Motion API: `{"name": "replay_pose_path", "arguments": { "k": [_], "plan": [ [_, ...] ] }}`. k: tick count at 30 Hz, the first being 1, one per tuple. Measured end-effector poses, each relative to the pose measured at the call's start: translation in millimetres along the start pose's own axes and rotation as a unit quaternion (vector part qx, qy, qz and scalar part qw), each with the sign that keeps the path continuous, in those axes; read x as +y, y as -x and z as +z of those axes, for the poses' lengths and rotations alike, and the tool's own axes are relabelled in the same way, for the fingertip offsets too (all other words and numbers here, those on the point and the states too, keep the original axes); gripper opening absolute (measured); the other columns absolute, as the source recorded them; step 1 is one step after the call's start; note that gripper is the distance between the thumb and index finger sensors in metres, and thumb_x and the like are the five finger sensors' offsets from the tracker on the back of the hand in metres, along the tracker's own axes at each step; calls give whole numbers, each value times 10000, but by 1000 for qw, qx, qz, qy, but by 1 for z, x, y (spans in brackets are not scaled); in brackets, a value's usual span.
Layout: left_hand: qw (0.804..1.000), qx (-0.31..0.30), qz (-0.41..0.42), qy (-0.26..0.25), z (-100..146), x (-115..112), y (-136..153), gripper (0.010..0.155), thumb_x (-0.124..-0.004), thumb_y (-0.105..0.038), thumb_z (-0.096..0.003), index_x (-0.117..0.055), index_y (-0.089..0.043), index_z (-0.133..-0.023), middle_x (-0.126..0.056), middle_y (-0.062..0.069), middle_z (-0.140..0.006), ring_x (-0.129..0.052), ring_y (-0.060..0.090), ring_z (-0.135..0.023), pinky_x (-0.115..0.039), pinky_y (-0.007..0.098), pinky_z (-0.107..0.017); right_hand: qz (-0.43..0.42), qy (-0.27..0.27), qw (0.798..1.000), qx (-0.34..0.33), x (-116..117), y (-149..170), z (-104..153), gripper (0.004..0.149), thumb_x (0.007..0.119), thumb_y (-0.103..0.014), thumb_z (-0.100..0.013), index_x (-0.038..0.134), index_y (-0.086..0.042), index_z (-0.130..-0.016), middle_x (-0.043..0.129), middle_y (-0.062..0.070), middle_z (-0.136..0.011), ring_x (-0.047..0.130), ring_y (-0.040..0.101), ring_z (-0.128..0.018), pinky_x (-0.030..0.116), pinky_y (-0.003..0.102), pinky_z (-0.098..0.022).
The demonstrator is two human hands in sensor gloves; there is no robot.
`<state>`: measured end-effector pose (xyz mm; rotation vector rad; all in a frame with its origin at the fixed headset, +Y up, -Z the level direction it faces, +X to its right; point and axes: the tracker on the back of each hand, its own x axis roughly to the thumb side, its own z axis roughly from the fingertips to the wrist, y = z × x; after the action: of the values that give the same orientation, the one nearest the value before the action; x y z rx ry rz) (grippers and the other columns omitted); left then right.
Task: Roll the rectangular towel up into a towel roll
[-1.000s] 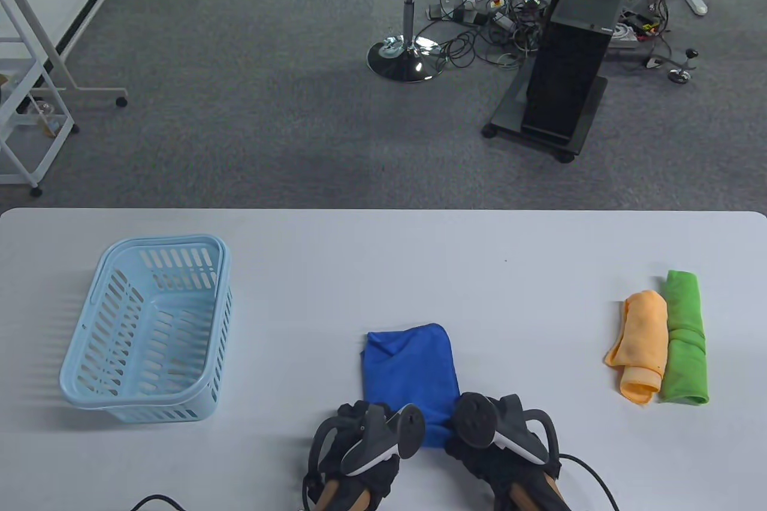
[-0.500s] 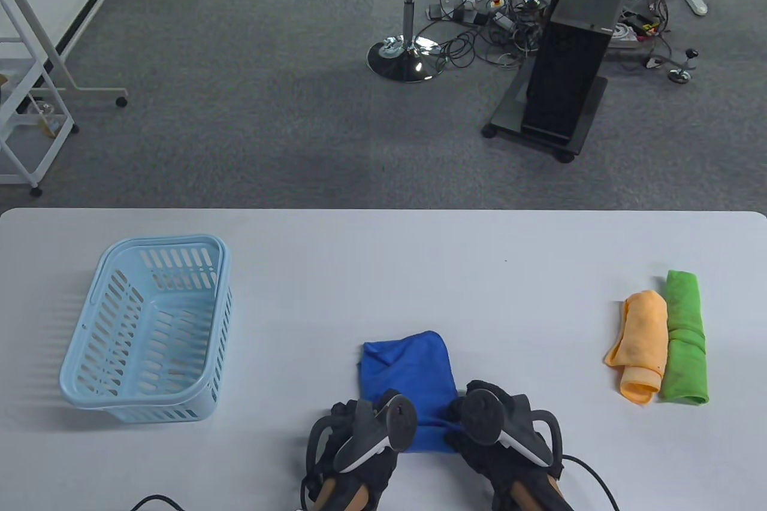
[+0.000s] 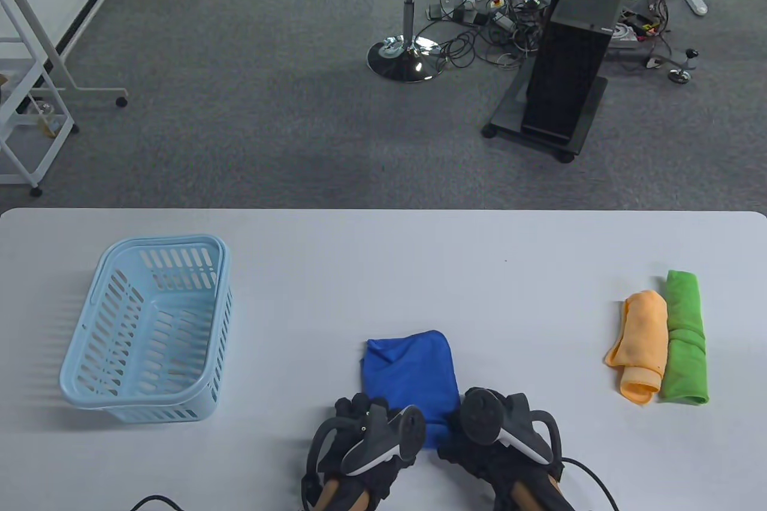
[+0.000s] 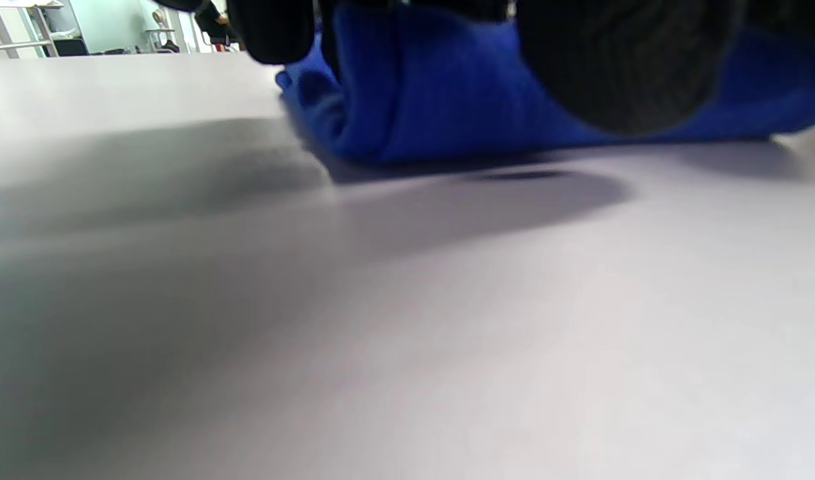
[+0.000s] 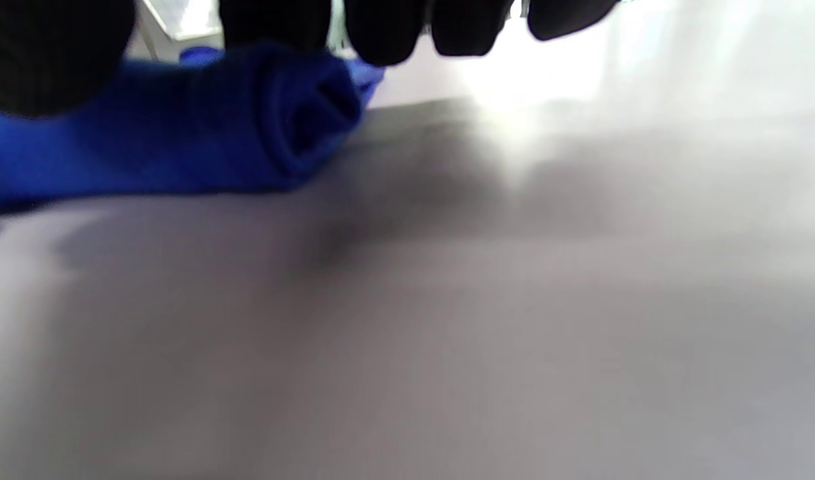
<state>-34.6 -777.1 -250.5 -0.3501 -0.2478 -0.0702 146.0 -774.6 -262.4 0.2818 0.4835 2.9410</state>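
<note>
A blue towel [image 3: 410, 376] lies near the front middle of the white table [image 3: 383, 271], its near end rolled up. My left hand [image 3: 355, 408] grips the left end of that roll, and my right hand [image 3: 460, 418] grips the right end; the trackers hide most of the fingers from above. In the left wrist view the blue towel [image 4: 434, 87] shows as a low roll with my fingers [image 4: 267, 27] over it and the thumb in front. The right wrist view shows the blue towel's [image 5: 294, 113] coiled end under my fingertips [image 5: 381, 30].
A light blue slatted basket [image 3: 150, 328] stands at the left of the table. An orange towel roll [image 3: 642, 346] and a green towel roll [image 3: 684, 337] lie side by side at the right. The table's far edge runs above them, with office floor beyond.
The towel's far edge has slid a little toward me. Both hands pushed forward over the near end, then drew back slightly, still holding it.
</note>
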Motion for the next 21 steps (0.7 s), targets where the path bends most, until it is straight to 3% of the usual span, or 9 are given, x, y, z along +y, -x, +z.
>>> {"name": "replay_pose_path", "arguments": {
  "k": [3, 8, 17, 21],
  "plan": [
    [1000, 3, -17, 3, -2, -3, -2, 756, -811, -520, -344, -583, -225, -1002, -582, 99, -1049, -519, 416, -1014, -408, 665, -719, 16, -11, 1000, 4, 2, -2, -1, 775, 814, -524, -263, 641, -220, -955, 366, 118, -1038, 429, 381, -984, 416, 620, -715],
    [1000, 1, 1, -30, -2, -1, 0, 653, -807, -468, -360, -710, -216, -954, -702, 101, -991, -629, 407, -974, -477, 656, -704, 4, 9, 1000, 9, 2, -2, -2, 678, 806, -456, -293, 711, -209, -917, 431, 115, -1021, 484, 372, -969, 447, 611, -707],
    [998, 3, 60, -34, 0, 4, 10, 596, -751, -484, -346, -890, -231, -868, -855, 80, -879, -709, 387, -944, -513, 651, -696, -25, 4, 1000, 2, 0, 3, -2, 588, 713, -478, -311, 848, -177, -799, 538, 93, -985, 558, 358, -945, 477, 611, -694],
    [994, 6, 101, -41, -1, 4, 16, 605, -662, -521, -371, -962, -219, -800, -834, 103, -871, -613, 438, -963, -441, 665, -696, -29, 15, 999, 10, -3, 5, -3, 582, 663, -512, -320, 916, -170, -716, 700, 63, -892, 721, 317, -851, 573, 578, -663]
  ]
}}
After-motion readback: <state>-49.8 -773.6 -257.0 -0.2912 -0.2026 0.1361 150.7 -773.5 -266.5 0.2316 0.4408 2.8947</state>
